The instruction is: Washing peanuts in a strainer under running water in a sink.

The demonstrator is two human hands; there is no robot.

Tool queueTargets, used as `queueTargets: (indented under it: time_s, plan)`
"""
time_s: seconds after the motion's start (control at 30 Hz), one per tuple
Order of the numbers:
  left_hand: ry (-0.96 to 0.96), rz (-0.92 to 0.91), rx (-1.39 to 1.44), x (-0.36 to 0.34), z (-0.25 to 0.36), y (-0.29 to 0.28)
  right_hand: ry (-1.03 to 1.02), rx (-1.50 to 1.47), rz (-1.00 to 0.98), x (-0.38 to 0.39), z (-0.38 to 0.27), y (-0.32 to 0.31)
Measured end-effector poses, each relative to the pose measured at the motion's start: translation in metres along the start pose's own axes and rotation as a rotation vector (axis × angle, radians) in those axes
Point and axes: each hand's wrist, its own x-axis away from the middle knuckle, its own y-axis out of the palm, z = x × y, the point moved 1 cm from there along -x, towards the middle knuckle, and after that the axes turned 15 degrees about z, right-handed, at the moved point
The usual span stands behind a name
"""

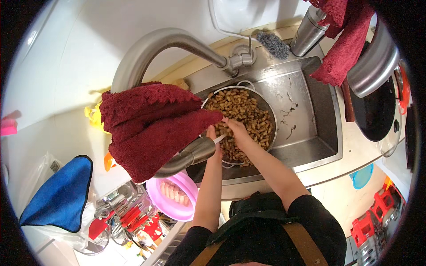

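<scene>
A round two-handled metal pot (274,122) full of brown unshelled peanuts (237,103) stands in the left part of the sink. Both my hands are close together over the peanuts, at the pot's left side. A stream of water (220,138) falls from the tap spout (202,150) between them. My right hand (237,131) has its fingers curled inward toward the left one; what they hold, if anything, is hidden. Of my left hand (214,138) only part shows, its fingers covered by the water and a dark red towel (151,126) draped over the tap.
The sink's right side (293,99) holds wet dark scraps. A steel scrubber (273,44) and a metal cylinder (308,32) stand behind it. At right is a dark pan (377,111). A pink basin (194,190) and a blue cloth (60,195) are at lower left.
</scene>
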Motion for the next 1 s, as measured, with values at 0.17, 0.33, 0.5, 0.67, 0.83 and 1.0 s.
queueTargets:
  time_s: [0.17,0.33,0.5,0.67,0.83,1.0]
  plan:
    - [0.662,0.097,-0.484,0.016,0.012,-0.001,-0.063,0.117,-0.063,-0.006,-0.003,-0.014]
    - [0.846,-0.054,-0.431,0.032,0.023,0.005,-0.436,0.346,-0.038,0.0,-0.004,-0.012]
    - [0.768,-0.08,-0.388,0.038,0.017,0.01,-0.556,0.403,0.024,0.001,0.0,-0.025]
    - [0.66,-0.159,-0.27,0.044,0.003,0.013,-0.65,0.706,0.116,0.016,-0.02,-0.051]
    - [0.531,-0.22,-0.247,0.07,0.007,0.035,-0.685,0.45,0.075,0.013,-0.045,-0.113]
    - [0.631,-0.289,-0.301,0.078,-0.001,0.056,-0.772,0.546,0.114,0.037,-0.079,-0.156]
